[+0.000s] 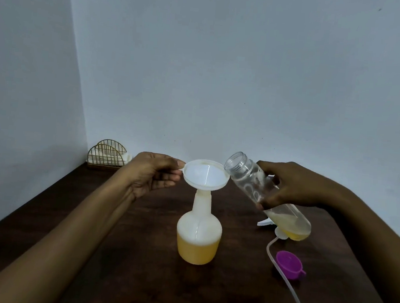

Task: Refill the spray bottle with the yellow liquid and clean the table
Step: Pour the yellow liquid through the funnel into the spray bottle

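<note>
**Funnel steadied, clear bottle tipped back**

The left hand [154, 174] pinches the small tab on the rim of a white funnel [206, 176] between thumb and fingertips, its other fingers loosely curled. The funnel sits upright in the neck of the spray bottle [199, 226]. That bottle stands on the tabletop [117, 253] between the two hands and below them. Yellow liquid [196, 250] fills roughly its lower third.

The right hand [295, 186] grips a clear bottle [254, 187] round its middle, fingers wrapped over the side. The bottle is tilted, with its open mouth raised at the funnel's right rim; whether the two touch I cannot tell. Its base points down and away, below the right hand. A little yellow liquid pools in that low end, and none reaches the mouth.

Under the clear bottle's base, a white spray head [266, 222] lies on the tabletop. Its thin tube [280, 267] trails toward the person. Just beside the tube, below the right hand, lies a purple cap [289, 264] on its side. Beyond the left hand, in the far corner against the wall [249, 71], stands a gold wire rack [107, 154] holding something pale.
</note>
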